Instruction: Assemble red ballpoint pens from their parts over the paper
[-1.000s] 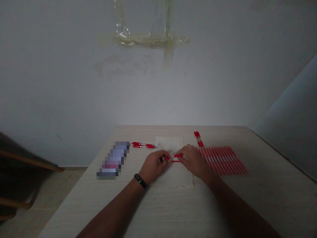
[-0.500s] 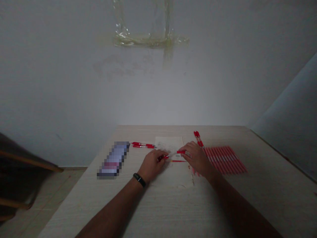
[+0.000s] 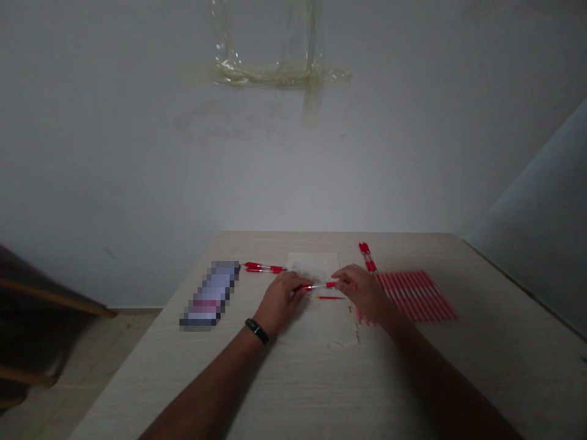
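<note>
A red-and-clear pen (image 3: pixel 318 286) lies level between my hands, above a sheet of paper. My left hand (image 3: pixel 283 299) is closed around its left end. My right hand (image 3: pixel 362 290) has its fingertips pinched at the red right end. The grip there is partly hidden by the fingers. Just below the pen, a thin red refill (image 3: pixel 331 298) with a yellowish tip rests on the paper (image 3: pixel 316 330). The paper carries dark scribbles and has a torn-looking right edge.
Several red pens lie in a row (image 3: pixel 417 296) on the right, partly behind my right hand. More red pens (image 3: pixel 368 256) stand out above that row. On the left are red pens (image 3: pixel 265 267) and a blurred-out phone (image 3: pixel 211 293). A wall rises behind the table (image 3: pixel 394 379).
The separate pen parts in my two hands now meet as one straight pen. My right hand's fingers have shifted slightly, and the refill stays on the paper.
</note>
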The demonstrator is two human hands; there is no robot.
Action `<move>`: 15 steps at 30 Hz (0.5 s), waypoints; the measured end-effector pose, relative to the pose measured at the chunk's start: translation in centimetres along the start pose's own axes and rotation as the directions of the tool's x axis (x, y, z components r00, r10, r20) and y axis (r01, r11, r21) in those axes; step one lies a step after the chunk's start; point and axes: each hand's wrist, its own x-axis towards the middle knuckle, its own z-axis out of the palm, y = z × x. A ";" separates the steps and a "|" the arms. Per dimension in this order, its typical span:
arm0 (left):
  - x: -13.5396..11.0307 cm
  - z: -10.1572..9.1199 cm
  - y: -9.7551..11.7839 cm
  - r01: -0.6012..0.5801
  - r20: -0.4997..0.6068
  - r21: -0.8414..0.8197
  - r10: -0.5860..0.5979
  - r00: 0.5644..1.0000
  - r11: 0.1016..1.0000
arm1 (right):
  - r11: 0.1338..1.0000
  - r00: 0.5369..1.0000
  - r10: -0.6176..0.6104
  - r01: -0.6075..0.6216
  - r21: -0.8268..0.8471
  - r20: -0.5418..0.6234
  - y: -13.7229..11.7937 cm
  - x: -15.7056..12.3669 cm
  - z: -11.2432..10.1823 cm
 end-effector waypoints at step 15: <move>-0.1 0.3 -0.2 0.002 -0.002 0.031 -0.002 1.000 1.000 | 0.994 0.990 -0.087 0.094 -0.058 0.110 0.2 0.1 -0.4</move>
